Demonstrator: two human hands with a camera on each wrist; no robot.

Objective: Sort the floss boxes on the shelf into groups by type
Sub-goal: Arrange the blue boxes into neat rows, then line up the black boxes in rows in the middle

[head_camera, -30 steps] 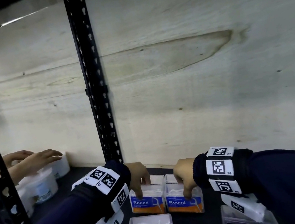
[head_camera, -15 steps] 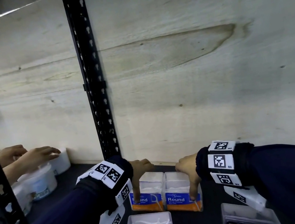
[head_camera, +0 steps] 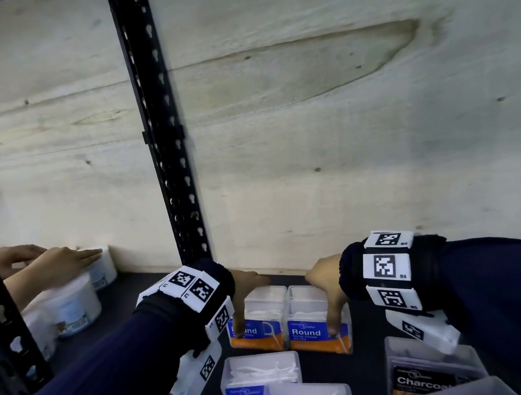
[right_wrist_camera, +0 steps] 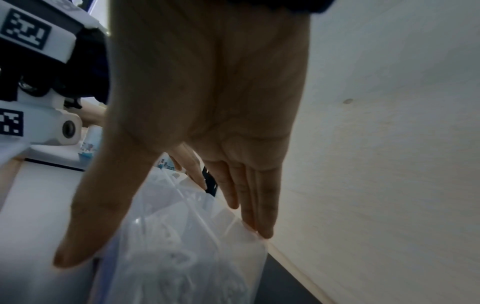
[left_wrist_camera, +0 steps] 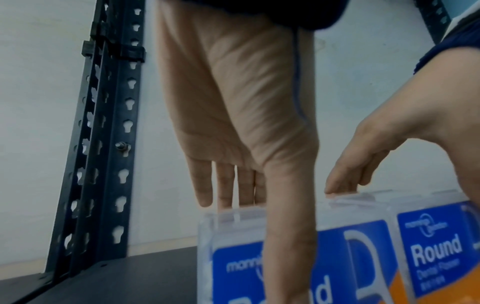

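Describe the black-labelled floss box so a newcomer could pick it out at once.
Start at the black perforated upright against the pale plywood back wall, then look down to the dark shelf and its near right corner. There, under the right hand, stands the clear plastic box with a black label reading Charcoal; every other floss box nearby wears a blue Round label.

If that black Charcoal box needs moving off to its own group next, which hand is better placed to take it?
Probably the right hand. The Charcoal box lies just below its wrist on the shelf's right side, while the left hand sits farther off, across two Round boxes.
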